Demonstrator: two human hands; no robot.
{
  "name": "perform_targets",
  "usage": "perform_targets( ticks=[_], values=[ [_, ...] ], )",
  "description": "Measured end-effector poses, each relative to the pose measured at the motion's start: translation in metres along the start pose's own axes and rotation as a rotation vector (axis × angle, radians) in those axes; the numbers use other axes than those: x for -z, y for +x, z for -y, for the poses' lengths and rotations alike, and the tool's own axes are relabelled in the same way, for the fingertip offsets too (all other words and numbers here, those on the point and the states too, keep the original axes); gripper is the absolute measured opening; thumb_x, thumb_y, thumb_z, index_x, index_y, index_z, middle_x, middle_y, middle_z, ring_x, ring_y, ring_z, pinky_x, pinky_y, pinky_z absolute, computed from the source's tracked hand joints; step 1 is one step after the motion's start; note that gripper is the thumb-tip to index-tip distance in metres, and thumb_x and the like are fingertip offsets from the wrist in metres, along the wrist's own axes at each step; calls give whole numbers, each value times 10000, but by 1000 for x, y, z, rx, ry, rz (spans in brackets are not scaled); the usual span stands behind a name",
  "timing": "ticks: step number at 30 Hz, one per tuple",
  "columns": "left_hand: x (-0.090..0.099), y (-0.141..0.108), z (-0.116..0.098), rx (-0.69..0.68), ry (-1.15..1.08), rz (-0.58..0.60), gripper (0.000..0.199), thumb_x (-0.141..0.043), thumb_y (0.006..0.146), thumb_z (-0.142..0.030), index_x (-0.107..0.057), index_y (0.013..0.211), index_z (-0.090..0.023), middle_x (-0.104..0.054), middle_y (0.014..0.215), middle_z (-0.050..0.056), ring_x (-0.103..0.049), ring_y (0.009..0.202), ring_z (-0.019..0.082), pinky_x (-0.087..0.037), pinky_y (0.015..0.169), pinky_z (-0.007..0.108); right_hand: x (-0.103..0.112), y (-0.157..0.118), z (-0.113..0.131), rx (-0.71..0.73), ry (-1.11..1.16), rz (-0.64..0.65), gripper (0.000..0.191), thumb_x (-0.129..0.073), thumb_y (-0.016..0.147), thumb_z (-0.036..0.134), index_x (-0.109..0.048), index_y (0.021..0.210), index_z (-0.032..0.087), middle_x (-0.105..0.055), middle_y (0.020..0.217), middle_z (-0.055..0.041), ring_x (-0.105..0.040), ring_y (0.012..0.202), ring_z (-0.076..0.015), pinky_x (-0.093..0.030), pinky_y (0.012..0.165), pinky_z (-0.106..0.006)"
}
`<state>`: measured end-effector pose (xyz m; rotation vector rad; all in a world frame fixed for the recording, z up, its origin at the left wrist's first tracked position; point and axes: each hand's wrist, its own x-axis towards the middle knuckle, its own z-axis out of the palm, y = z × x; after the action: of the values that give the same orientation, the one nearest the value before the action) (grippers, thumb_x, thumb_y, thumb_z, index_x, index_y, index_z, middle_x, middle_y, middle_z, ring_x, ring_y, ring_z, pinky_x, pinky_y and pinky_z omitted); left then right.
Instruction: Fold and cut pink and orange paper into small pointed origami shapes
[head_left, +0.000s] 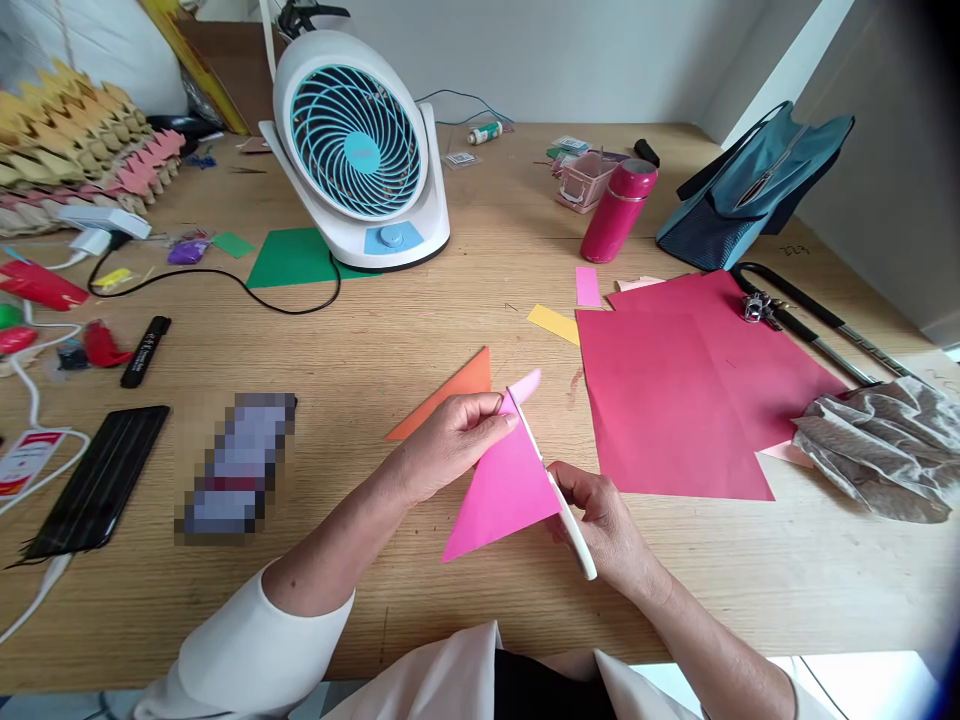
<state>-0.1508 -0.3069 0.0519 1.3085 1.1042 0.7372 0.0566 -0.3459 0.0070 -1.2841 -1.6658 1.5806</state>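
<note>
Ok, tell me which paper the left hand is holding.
The bright pink triangle, pinched near its top, scissors along its right edge; the orange paper, green paper and red sheets lie on the table.

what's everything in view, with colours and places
Held paper: 1, pink, centre
Scissors: 1, white handle, centre
Triangular paper: 1, orange, centre
Large sheets: 2, red, right
Narrow strips: 2, yellow and pink, centre
Fan: 1, white and blue, back
Broad sheet: 1, green, back left
Bottle: 1, magenta, back right
Basket: 1, pink, back right
Bag: 1, blue, right
Crumpled item: 1, grey, right
Marker: 1, black, left
Flat packet: 1, black, left
Pixelated device: 1, bluish, left
Folded pieces: many, mixed, back left
Other clutter: uncounted, mixed, both sides
Table: 1, brown, throughout
Sleeves: 2, white, bottom
Left hand: 1, bare, centre
Right hand: 1, bare, centre
</note>
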Motion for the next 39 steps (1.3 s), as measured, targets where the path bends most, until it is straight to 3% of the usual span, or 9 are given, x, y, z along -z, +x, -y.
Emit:
perform_targets(
  ticks=[8,14,20,24,27,29,32,35,39],
  values=[
    [1,4,0,-43,9,-38,361,-546,921,-401,-405,669,-184,-335,659,-53,-299,595,86,-257,547,227,11,8,-5,6,-162,-109,264,-565,874,390,-502,705,197,-427,625,37,-358,598,-117,-291,546,-243],
    [26,-7,15,12,-70,-223,343,-638,846,-469,-506,738,-171,-429,699,-41,-400,636,91,-340,573,202,53,19,-23,33,-1024,-504,221,-593,886,412,-625,877,193,-620,801,-32,-495,649,-155,-280,615,-285],
    [55,-28,45,21,-241,-439,336,-742,766,-465,-589,790,-167,-510,751,-32,-459,676,89,-412,600,180,91,17,-36,-142,-1299,-635,324,-561,932,447,-693,1058,179,-678,931,-101,-621,803,-233,-322,659,-327],
    [58,-32,53,1,-381,-473,351,-800,709,-429,-570,783,-174,-526,755,-41,-488,682,83,-450,617,176,96,15,-37,-160,-1286,-670,345,-565,927,442,-720,1059,163,-672,985,-150,-626,871,-297,-387,686,-371],
    [51,-30,55,-9,-444,-444,365,-814,691,-424,-566,794,-176,-555,773,-34,-524,694,89,-481,639,197,73,14,-24,59,-1119,-715,336,-552,931,415,-721,1043,146,-668,1056,-184,-614,975,-331,-447,790,-426],
    [46,-28,54,-21,-490,-421,374,-820,683,-423,-567,806,-176,-573,792,-28,-546,708,92,-489,652,204,47,16,-8,218,-784,-539,323,-553,937,429,-702,1070,176,-688,1078,-145,-642,941,-277,-487,811,-403],
    [37,-26,53,-42,-557,-396,376,-819,686,-412,-547,801,-180,-572,795,-34,-552,702,84,-482,654,198,5,24,15,205,-288,-107,329,-559,942,471,-674,1116,217,-712,1102,-95,-677,935,-226,-532,782,-350],
    [33,-26,54,-56,-610,-383,360,-811,704,-390,-531,796,-183,-593,833,-26,-576,733,91,-494,678,213,-19,35,26,176,-130,-20,316,-569,937,470,-687,1051,201,-728,994,-74,-685,852,-203,-527,740,-328],
    [32,-24,58,-71,-654,-398,339,-801,726,-376,-530,800,-185,-612,877,-14,-601,791,104,-514,720,233,-28,45,21,172,-56,-63,262,-601,911,417,-686,960,174,-717,913,-63,-653,779,-182,-502,701,-311]
  ],
)
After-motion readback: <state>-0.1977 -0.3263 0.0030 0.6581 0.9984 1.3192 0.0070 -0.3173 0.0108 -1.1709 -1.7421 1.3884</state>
